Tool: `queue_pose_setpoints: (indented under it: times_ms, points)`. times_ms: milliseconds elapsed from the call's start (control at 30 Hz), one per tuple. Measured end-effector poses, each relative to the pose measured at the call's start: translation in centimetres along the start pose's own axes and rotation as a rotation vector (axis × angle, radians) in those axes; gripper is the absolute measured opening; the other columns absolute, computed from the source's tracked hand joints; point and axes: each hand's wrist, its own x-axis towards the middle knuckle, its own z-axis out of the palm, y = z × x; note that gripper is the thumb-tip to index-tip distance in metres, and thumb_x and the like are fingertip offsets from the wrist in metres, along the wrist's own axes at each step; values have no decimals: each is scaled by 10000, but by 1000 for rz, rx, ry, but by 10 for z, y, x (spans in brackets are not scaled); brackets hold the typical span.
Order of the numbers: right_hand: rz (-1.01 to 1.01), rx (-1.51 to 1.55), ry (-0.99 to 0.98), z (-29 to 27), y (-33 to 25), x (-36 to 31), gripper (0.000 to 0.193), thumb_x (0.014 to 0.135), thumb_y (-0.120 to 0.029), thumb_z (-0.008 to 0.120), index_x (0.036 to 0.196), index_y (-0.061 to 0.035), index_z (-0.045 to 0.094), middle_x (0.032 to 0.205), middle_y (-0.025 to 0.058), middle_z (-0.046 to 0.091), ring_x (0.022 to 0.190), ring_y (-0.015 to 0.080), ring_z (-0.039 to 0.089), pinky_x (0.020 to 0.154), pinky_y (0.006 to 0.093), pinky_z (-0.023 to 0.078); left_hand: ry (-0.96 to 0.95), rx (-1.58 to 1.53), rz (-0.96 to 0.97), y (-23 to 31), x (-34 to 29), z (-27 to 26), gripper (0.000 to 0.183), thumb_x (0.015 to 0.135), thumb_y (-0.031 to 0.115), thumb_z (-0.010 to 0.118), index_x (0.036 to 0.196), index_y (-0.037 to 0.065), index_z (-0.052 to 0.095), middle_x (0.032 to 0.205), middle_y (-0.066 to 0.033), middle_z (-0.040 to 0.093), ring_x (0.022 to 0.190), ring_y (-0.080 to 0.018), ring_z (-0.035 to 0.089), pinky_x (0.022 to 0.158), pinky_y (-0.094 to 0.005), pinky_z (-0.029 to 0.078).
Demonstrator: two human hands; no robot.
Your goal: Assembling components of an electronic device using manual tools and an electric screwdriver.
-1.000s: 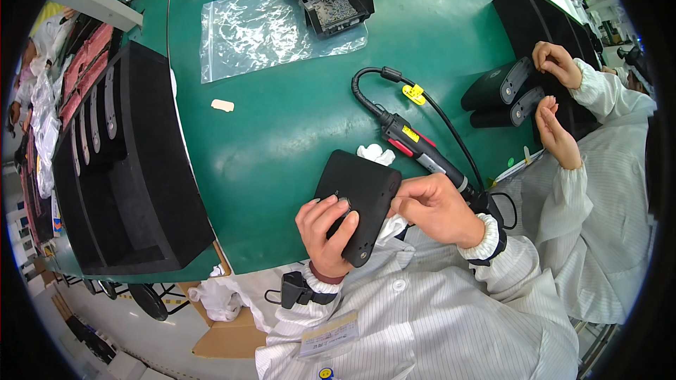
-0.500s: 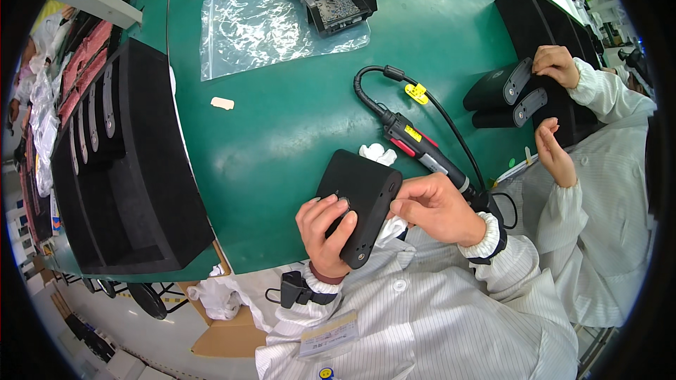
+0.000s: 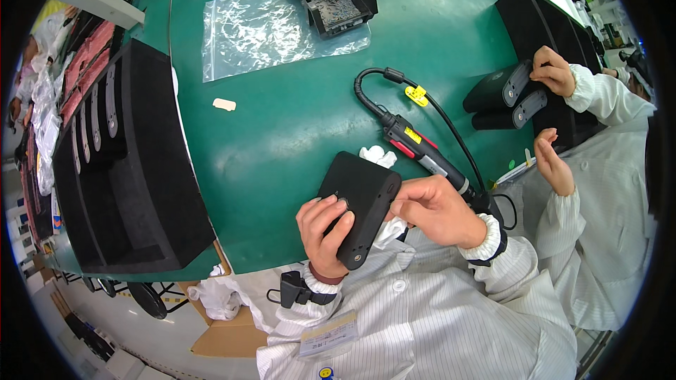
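Hands [image 3: 325,236] still on black case [image 3: 360,198]; co-worker's nearer hand [image 3: 554,165] lower.

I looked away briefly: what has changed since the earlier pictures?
The co-worker's lower hand has moved down the picture, away from the two black devices; the upper hand dipped slightly. The left hand still grips the black case, the right hand stays at its edge, and the corded tool lies where it was.

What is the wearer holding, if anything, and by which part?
The left hand grips the black box by its lower left side; the right hand is at its right edge, hold unclear.
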Motion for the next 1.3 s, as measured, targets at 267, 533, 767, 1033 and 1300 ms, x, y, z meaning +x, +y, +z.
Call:
queue_pose_setpoints:
  times_ms: [267,533,767,1033,1300]
  points:
    - [-442,-522,222,-14,-20,-5,98,809,-17,681,796,-13,583,762,39,573,658,141,507,551,252,363,44,-369,-271,-1,9,-10,494,690,-42,764,1152,1,597,1143,-208,655,1054,-345,651,915,-419,517]
    - [-653,-633,486,13,-30,-19,293,768,67,739,1030,22,615,897,79,615,692,182,582,634,275,490,-93,-524,-300,-14,15,-26,503,641,-69,785,1115,-2,630,1140,-215,667,1031,-327,669,886,-392,537]
    - [-841,-1057,182,29,-22,-6,320,657,24,719,971,-28,690,853,56,611,680,194,562,563,292,464,-67,-527,-248,-18,13,-20,504,638,-52,796,1114,-4,637,1132,-210,671,1008,-331,674,864,-400,542]
    - [-862,-1104,179,26,-23,-6,288,627,-45,676,914,-40,708,849,41,595,731,187,569,560,286,444,-68,-505,-190,-20,14,-21,510,643,-41,804,1121,0,634,1127,-214,670,997,-334,673,852,-407,542]
    - [-786,-1247,231,11,-33,-17,246,638,-35,663,880,-68,695,860,42,595,755,211,579,628,337,433,-64,-501,-240,-17,11,-22,504,632,-69,785,1109,-3,638,1123,-213,674,1004,-338,674,861,-410,540]
